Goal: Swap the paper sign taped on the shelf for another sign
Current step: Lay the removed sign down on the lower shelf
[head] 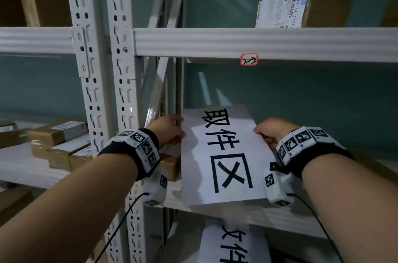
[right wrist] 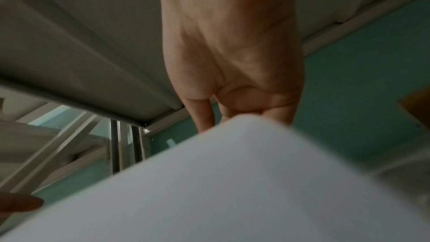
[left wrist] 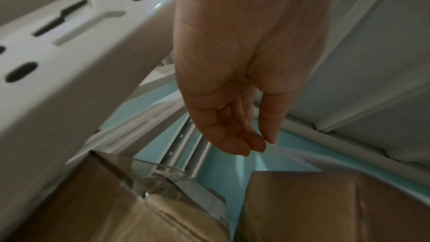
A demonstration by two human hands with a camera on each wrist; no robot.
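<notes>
A white paper sign [head: 224,155] with large black characters is held up in front of the shelf opening, tilted slightly. My left hand [head: 176,131] pinches its left edge near the top, thumb and fingertips [left wrist: 244,144] meeting on the thin sheet. On the right edge, my right hand [head: 261,133] grips it; the sheet [right wrist: 209,181] fills the lower part of the right wrist view, and its fingers [right wrist: 277,115] vanish behind the paper. A second white sign [head: 234,243] with black characters hangs taped from the lower shelf beam [head: 280,217], below the held one.
White slotted uprights [head: 120,69] stand just left of my left hand. The upper beam [head: 215,42] carries a small red-edged label [head: 249,59]. Cardboard boxes [head: 58,142] lie on the left shelf, one [head: 171,167] under my left wrist, another [head: 301,0] above.
</notes>
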